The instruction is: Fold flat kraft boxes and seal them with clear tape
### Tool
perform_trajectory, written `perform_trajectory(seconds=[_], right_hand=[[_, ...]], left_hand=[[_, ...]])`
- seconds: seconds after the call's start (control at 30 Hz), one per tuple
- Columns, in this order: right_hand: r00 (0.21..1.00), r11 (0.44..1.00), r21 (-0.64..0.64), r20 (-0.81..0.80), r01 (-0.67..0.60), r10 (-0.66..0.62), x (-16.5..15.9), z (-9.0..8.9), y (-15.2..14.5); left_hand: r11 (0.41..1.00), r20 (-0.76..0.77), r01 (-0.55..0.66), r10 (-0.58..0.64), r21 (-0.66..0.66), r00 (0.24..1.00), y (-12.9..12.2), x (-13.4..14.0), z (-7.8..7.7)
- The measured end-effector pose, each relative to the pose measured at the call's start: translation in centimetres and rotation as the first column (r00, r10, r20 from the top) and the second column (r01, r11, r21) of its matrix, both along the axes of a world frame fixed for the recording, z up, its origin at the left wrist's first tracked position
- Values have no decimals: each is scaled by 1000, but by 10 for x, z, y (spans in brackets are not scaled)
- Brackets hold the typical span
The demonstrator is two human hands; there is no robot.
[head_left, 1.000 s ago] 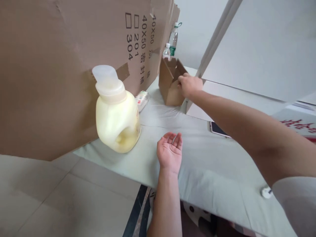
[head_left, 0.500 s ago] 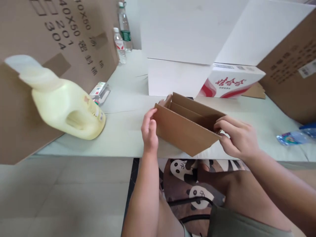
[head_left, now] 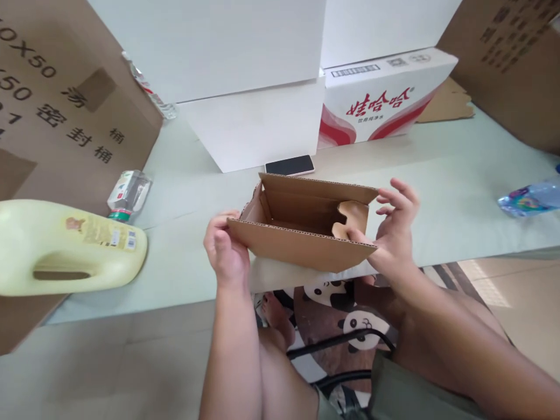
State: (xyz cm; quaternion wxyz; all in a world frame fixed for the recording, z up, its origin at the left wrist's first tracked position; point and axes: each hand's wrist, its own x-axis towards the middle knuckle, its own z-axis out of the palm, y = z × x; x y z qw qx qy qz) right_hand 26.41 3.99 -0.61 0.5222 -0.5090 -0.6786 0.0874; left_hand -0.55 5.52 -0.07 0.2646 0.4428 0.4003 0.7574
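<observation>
A small brown cardboard box (head_left: 301, 248) is tilted at the table's front edge, its top open toward me. My left hand (head_left: 230, 256) grips its left end, fingers behind the corner and thumb upright at the front. At the right end, my right hand (head_left: 396, 230) has its fingers spread outside the box, while the thumb reaches in over the edge and touches a notched inner flap (head_left: 354, 216). This flap is folded inward. The bottom of the box is in shadow. Behind the box lies a dark-screened phone (head_left: 290, 165).
On the left lies a pale yellow jug (head_left: 100, 233), close to a clear bottle (head_left: 128, 195) and a large carton (head_left: 87, 52). White boxes (head_left: 262, 128) and a red-and-white printed box (head_left: 380, 111) stand behind. A plastic bottle (head_left: 529, 195) lies at the right.
The view has shifted and the box now shows more of its inside. My right hand has gone from pinching the box's right edge to spread fingers, with its thumb at the inner flap.
</observation>
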Motion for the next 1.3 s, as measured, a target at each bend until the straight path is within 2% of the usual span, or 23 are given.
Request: perform_trajectory(seconds=[0.07, 0.2, 0.27, 0.37, 0.43, 0.6, 0.67, 0.77, 0.83, 0.9, 0.97, 1.07, 1.13, 1.17, 1.23, 1.3], right_hand=[[999, 999, -50, -38, -7, 5, 5, -1, 2], [947, 962, -164, -276, -216, 166, 13, -8, 5], [906, 940, -182, -370, -288, 206, 16, -12, 6], [871, 917, -198, -431, -346, 235, 17, -15, 7], [862, 904, -212, -440, -371, 251, 17, -15, 5], [847, 900, -180, -450, -398, 285, 21, -15, -3], [845, 898, -149, -430, -414, 318, 23, -16, -6], [873, 912, -101, -346, -398, 343, 27, -17, -8], [896, 924, -87, -293, -372, 333, 28, -17, -8], [892, 920, -88, -296, -383, 343, 28, -18, -5], [870, 911, -104, -356, -399, 341, 29, -21, -1], [876, 904, -240, -425, -353, 229, 28, -27, 3], [892, 842, -381, -389, -382, 228, 22, -29, 3], [887, 798, -420, -360, -432, 290, 18, -28, 1], [838, 729, -413, -291, -546, 462, 7, -24, -4], [796, 717, -351, -198, -602, 572, -4, -18, -9]], left_hand=[[1000, -6, 28, -28, -7, 1000, 3, 4, 1], [1000, -45, 23, -23, 4, 999, 2, 13, 0], [1000, -129, 17, -18, -9, 992, -2, 17, -2], [998, -328, 5, -27, -66, 944, -10, 20, -9], [996, -387, -18, -17, -87, 922, -16, 21, -14], [988, -251, -18, -21, -151, 968, -27, 28, -18], [985, -252, -68, 25, -160, 967, -29, 30, -17], [979, -371, -142, 78, -149, 925, -28, 30, -12], [978, -465, -124, 32, -167, 885, -27, 28, -8], [975, -495, -81, -34, -208, 868, -24, 21, -4], [966, -431, -59, -56, -250, 901, -21, 11, -4], [945, -172, -78, 24, -318, 985, -14, -11, -8], [923, 12, -105, 118, -370, 993, -8, -24, -14], [909, 73, -118, 159, -400, 985, -6, -28, -16], [874, 130, -102, 184, -476, 974, -2, -28, -22], [842, 139, -36, 131, -539, 981, -1, -20, -28]])
